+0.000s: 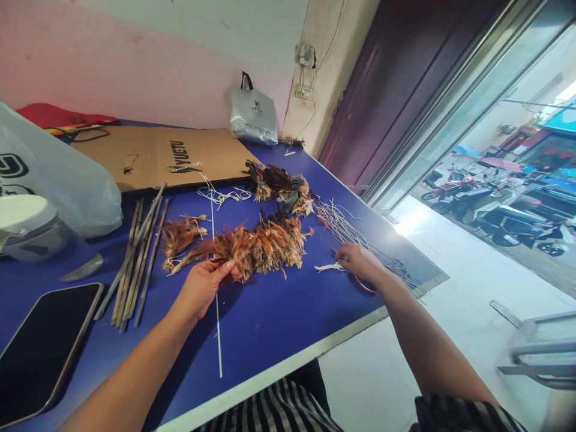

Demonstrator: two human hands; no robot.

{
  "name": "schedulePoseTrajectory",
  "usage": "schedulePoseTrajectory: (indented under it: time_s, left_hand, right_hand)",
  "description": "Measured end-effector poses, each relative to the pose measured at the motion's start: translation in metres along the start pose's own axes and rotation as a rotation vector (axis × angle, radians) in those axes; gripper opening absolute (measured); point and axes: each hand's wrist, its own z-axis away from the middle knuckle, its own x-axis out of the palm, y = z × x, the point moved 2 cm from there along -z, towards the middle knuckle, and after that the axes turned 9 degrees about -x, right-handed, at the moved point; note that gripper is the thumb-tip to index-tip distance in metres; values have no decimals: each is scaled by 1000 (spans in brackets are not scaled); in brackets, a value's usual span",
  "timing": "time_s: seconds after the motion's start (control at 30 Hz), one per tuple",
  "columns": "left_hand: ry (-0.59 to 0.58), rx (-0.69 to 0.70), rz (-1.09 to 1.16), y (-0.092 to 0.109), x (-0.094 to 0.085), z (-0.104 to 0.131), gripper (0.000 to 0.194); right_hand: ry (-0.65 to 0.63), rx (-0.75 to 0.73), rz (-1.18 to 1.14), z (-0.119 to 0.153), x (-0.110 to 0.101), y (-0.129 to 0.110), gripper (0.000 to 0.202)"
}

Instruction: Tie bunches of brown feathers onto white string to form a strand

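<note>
My left hand (210,285) pinches a small bunch of brown feathers (243,258) between thumb and fingers, at the near left end of a long row of feathers (279,243). At the table's right side, my right hand (359,262) is lowered to the surface with its fingers curled together. Its fingertips meet the end of a short bundle of white string (330,267); what they grip is hidden. Below that palm shows a red curved edge (365,287), mostly covered. A smaller feather bunch (182,237) lies to the left, and darker feathers (279,186) lie behind.
Thin sticks (135,264) and a phone (42,354) lie at left, near a white-lidded jar (27,228) and plastic bag (63,174). Flat cardboard (153,150) and a silver bag (252,117) are behind. Loose cords (346,225) spread along the right table edge.
</note>
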Motion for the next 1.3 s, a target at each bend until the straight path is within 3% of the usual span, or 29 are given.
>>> schedulePoseTrajectory:
  time_s: [0.1,0.17,0.27,0.43,0.57,0.87,1.1,1.3]
  left_hand:
    - [-3,3,-8,0,-1,0,22]
    - [0,1,-7,-1,-1,0,22]
    - [7,-10,16,0,-1,0,21]
    - [25,-32,37,0,1,0,23]
    - [33,-42,32,0,1,0,25]
    - [3,-41,71,0,1,0,23]
    - [10,-53,61,-1,2,0,23]
    - [14,-66,61,-1,2,0,24]
  right_hand:
    - [-69,10,30,-2,2,0,17]
    - [-16,27,-25,-1,-3,4,16]
    - [111,80,-255,3,-17,16,16]
    - [88,247,-731,8,-28,23,18]
    - [188,300,-914,4,-36,21,15]
    - [199,425,-949,-4,-36,42,17]
    - [303,435,-1108,-7,-33,60,17]
    - [274,436,-1072,-12,-38,61,14]
